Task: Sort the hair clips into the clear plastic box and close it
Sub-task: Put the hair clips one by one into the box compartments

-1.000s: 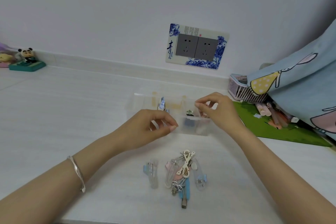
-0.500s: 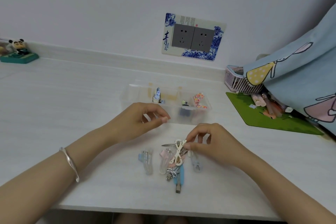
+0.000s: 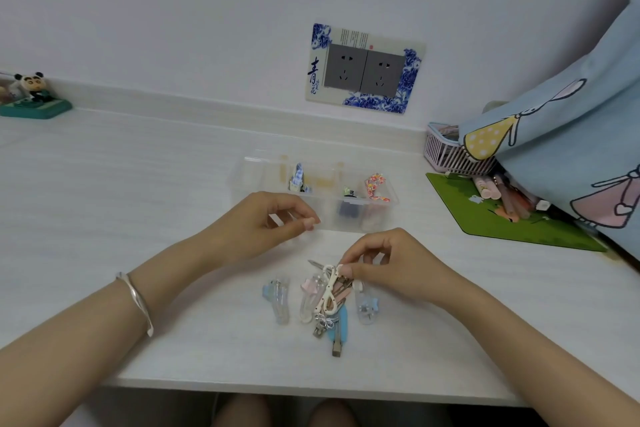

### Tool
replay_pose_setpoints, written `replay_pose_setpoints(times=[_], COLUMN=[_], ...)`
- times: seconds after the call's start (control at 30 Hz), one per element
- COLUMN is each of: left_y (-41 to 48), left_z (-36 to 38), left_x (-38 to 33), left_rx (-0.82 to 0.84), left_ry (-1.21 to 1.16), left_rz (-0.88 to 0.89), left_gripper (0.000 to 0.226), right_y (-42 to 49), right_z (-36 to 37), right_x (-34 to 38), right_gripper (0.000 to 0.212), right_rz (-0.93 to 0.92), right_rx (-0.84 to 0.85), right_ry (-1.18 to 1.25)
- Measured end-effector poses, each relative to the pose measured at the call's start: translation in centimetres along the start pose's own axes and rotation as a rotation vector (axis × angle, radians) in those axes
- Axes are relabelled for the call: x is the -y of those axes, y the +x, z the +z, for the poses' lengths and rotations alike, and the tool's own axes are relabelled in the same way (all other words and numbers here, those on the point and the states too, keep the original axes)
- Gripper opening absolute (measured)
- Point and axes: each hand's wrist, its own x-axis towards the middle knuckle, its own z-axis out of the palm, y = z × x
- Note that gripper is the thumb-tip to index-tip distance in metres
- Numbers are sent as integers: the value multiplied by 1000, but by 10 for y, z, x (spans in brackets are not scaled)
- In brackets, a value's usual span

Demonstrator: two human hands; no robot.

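The clear plastic box (image 3: 390, 198) stands open in the middle of the table. It holds a blue-and-white clip (image 3: 298, 177) at the back, a floral clip (image 3: 375, 186) on the right and a dark blue one (image 3: 348, 210). My left hand (image 3: 256, 229) rests at the box's front left wall, fingers curled, thumb near forefinger, nothing seen in it. A pile of hair clips (image 3: 341, 326) lies nearer to me. My right hand (image 3: 391, 267) pinches at the top of that pile, beside the white bow clip (image 3: 329, 289). A clear clip (image 3: 278, 302) lies apart on the left.
A green mat (image 3: 502, 218) with pens and a pink basket (image 3: 446, 152) sit to the right, under a blue patterned cloth (image 3: 571, 149). A panda figure (image 3: 33, 94) stands far left by the wall. The table's front edge runs just below the pile.
My right hand left the box's right compartment, where the floral clip now lies, and came down onto the pile. My left hand stayed by the box.
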Motion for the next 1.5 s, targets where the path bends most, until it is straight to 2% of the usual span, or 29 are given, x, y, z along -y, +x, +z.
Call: replay_pose_setpoints(times=[0.13,0.33,0.53,0.77,0.87,1.03,1.17,1.27,1.4,1.5], left_y=[-1,-8,-9,-10,-8,0,3,1,1,0], left_z=[2,7,11,12,6,-10,-18,-19,-18,-17], left_x=[-4,-7,-10,-13,-11,-4,-2,2,3,1], left_rx=[79,303,317,299,215,-7,-120,-121,-73,-38], left_ry=[55,189,189,162,134,58,43,41,70,82], left_rz=[-28,-78,-69,-68,-43,53,79,72,84,73], left_gripper=[8,39,31,25,27,26,24,25,24,18], right_y=[1,1,1,3,5,32,70,93,109,110], right_z=[2,6,10,12,-2,-37,-47,-39,-32,-31], right_x=[3,2,5,9,18,43,50,41,30,29], right_gripper=[5,7,14,13,6,2,5,8,12,15], right_rz=[1,7,18,67,93,-38,-62,-14,78,46], right_rx=[19,2,-5,21,3,-247,-386,-345,-197,-240], right_ry=[-5,7,36,103,194,262,147,-12,-226,-399])
